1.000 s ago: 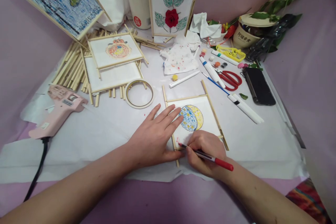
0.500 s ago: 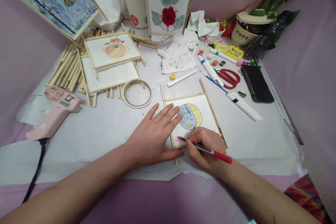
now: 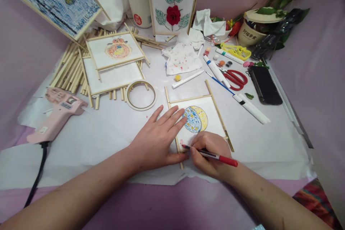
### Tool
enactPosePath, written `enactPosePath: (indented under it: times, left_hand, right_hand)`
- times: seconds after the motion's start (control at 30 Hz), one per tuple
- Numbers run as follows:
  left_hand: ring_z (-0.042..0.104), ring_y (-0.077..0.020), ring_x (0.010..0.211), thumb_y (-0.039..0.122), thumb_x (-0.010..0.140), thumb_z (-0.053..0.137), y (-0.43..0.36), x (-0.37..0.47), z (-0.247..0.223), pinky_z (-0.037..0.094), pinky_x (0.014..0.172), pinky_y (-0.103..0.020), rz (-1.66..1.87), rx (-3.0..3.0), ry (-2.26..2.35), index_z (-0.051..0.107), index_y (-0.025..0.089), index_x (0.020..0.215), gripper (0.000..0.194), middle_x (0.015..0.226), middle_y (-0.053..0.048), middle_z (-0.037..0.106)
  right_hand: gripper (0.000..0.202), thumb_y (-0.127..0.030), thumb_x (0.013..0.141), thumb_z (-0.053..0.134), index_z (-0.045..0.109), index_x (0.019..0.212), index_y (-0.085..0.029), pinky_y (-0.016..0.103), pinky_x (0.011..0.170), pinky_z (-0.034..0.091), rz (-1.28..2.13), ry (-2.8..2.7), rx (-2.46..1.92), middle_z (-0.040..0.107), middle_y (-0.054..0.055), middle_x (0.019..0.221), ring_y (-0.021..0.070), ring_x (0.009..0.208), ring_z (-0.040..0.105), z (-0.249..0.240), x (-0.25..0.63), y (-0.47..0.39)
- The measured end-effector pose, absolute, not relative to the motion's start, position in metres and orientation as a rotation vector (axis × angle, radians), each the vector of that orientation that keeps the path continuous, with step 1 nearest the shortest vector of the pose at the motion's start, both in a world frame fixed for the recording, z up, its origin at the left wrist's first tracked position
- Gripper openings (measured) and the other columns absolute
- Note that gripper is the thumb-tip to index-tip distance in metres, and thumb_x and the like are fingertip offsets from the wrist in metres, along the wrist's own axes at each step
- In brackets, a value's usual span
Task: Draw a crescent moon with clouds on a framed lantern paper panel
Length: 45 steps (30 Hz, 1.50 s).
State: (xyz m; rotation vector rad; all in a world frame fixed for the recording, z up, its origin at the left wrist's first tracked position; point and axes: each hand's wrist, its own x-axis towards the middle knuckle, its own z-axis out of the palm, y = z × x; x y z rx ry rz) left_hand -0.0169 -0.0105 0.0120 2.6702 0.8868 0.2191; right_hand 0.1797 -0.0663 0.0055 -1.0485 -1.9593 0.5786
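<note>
My right hand (image 3: 211, 151) is closed around a red marker pen (image 3: 225, 160), its tip touching the lower left corner of a white sheet (image 3: 214, 115). Small red marks (image 3: 182, 142) show on the paper by the tip. Thin wooden sticks (image 3: 217, 109) frame the sheet, which bears a round drawing (image 3: 198, 118) of a blue starry part and a yellow crescent. My left hand (image 3: 163, 136) lies flat with fingers spread over the frame's left side and the drawing's edge, its thumb along the bottom stick.
Left of the frame lie a tape roll (image 3: 141, 95), a pink glue gun (image 3: 58, 111) and stacked framed drawings (image 3: 117, 52) on wooden sticks. To the right are red-handled scissors (image 3: 235, 79), white markers (image 3: 252, 109) and a phone (image 3: 265, 85). A framed rose picture (image 3: 175, 3) stands behind.
The pen tip has moved slightly down on the paper, and the red mark looks a little different. My left hand stays in place.
</note>
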Motion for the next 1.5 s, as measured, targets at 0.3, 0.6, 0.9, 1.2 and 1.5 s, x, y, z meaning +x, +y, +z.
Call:
enactPosePath:
  times: [0.3,0.6,0.9,1.2,1.5]
  left_hand:
    - [0.017,-0.0306,0.145,0.062,0.086,0.049,-0.010,-0.016,0.012,0.007,0.119,-0.053,0.205,2.671,0.885,0.038,0.010,0.143,0.078,0.155,-0.015,0.027]
    - [0.018,-0.0315,0.145,0.060,0.083,0.056,-0.010,-0.017,0.012,0.009,0.118,-0.055,0.208,2.682,0.878,0.038,0.011,0.143,0.080,0.155,-0.015,0.027]
    - [0.023,-0.0331,0.143,0.058,0.083,0.056,-0.011,-0.016,0.011,0.011,0.118,-0.055,0.268,2.669,0.880,0.040,0.009,0.142,0.078,0.153,-0.017,0.030]
    - [0.019,-0.0310,0.145,0.061,0.086,0.050,-0.012,-0.017,0.012,0.008,0.119,-0.053,0.263,2.677,0.888,0.041,0.009,0.141,0.076,0.154,-0.017,0.028]
    - [0.020,-0.0316,0.144,0.056,0.084,0.054,-0.013,-0.017,0.011,0.010,0.119,-0.053,0.282,2.672,0.900,0.042,0.010,0.140,0.073,0.154,-0.016,0.030]
  right_hand:
    - [0.014,-0.011,0.083,0.054,0.048,0.074,-0.021,0.026,0.055,0.045,0.636,-1.976,-1.026,0.062,-0.001,0.064,0.0118,0.057,0.059,0.007,0.181,-0.064]
    - [0.013,-0.011,0.085,0.054,0.050,0.076,-0.020,0.025,0.051,0.046,0.516,-1.873,-1.156,0.063,0.001,0.065,0.0120,0.056,0.059,0.010,0.179,-0.068]
    - [0.017,-0.011,0.086,0.053,0.047,0.073,-0.021,0.024,0.047,0.043,0.380,-1.872,-1.192,0.059,-0.001,0.061,0.0108,0.051,0.056,0.017,0.169,-0.070]
    - [0.018,-0.011,0.085,0.053,0.046,0.072,-0.021,0.024,0.045,0.041,0.326,-1.913,-1.200,0.058,-0.002,0.058,0.0106,0.048,0.055,0.013,0.168,-0.068]
    - [0.019,-0.012,0.085,0.051,0.047,0.070,-0.021,0.025,0.047,0.042,0.437,-1.949,-1.184,0.059,-0.002,0.058,0.0111,0.050,0.056,0.016,0.168,-0.070]
